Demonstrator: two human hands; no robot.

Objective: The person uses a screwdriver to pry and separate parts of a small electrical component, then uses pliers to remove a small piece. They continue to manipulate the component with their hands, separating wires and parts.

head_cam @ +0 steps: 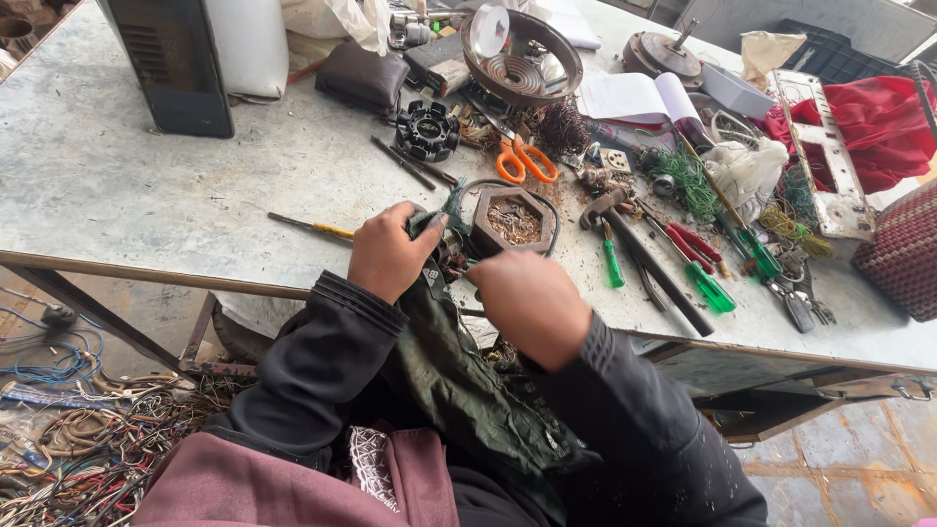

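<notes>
What is pinched between the two hands cannot be made out: a small dark part is hidden behind the knuckles and under a fold of dark green cloth [459, 381]. The fingertips of the right hand [532, 304] are turned away from the camera, so how far they are closed cannot be told. The fingers of the left hand [388, 254] are seen curled shut over the upper edge of the cloth, the thumb pressed against it. The cloth is draped from those fingers down over the lap, between both dark sleeves.

Just beyond the fingers of both hands, a hexagonal brown tray [514, 221] filled with small metal bits is set on the grey desk [146, 176], ringed by a loop of dark cable. An open white booklet [639, 98] lies well beyond the right fingers, its print too small to be read. A yellow-handled tool [312, 228] lies just to the outer side of the left fingers. Orange scissors [525, 161] are found past the tray. Green-handled screwdrivers [708, 289] and a hammer [639, 254] lie to the outer side of the right fingers. A red cloth [878, 127] is cut off by the frame's edge.
</notes>
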